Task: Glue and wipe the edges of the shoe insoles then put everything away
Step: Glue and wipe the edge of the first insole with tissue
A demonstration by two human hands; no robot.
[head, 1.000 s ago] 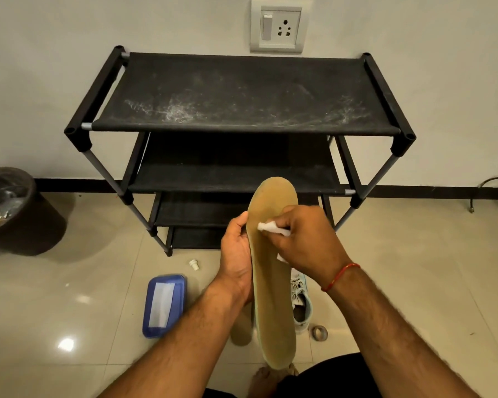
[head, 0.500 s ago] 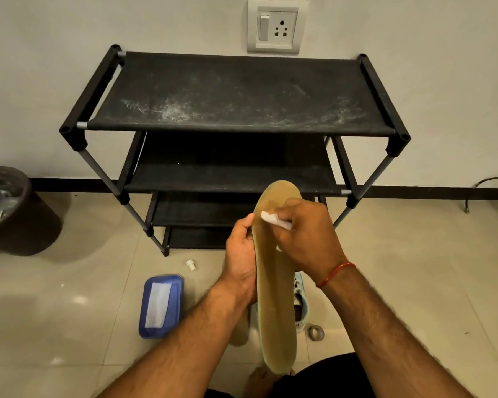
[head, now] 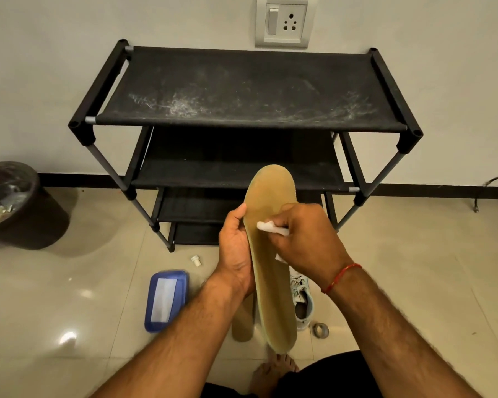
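Left hand (head: 236, 251): forearm comes up from the lower left. The thumb lies along the left edge of the insole (head: 273, 297) and the fingers are wrapped behind it, gripping it.

Right hand (head: 305, 239): forearm comes up from the lower right, with a red thread (head: 341, 277) at the wrist. The fingers are bunched round a white wipe (head: 270, 227), and the wipe's tip is pressed to the insole face, close to the left edge.

Insole: tan, held in the air between both hands, long axis near upright, toe end up, heel end down. It sits in front of the rack (head: 242, 90).

Labels: the blue box (head: 166, 300) has a white panel on top. I cannot tell whether it carries print.

Floor (head: 414, 268): glossy beige tile with light glare at the lower left. On it:
- second insole (head: 242, 323), partly hidden under my left wrist
- pale shoe (head: 302, 303), partly behind the held insole
- tape roll (head: 320, 329), just beside the shoe
- small white cap (head: 196, 259), near the box
- my bare foot (head: 273, 369)

Room: the black rack has several tiers and stands against the white wall (head: 69, 67). Its top tier is streaked with pale dust. A socket (head: 283, 23) is on the wall above it. A dark bin (head: 20, 208) with scraps inside stands at far left.
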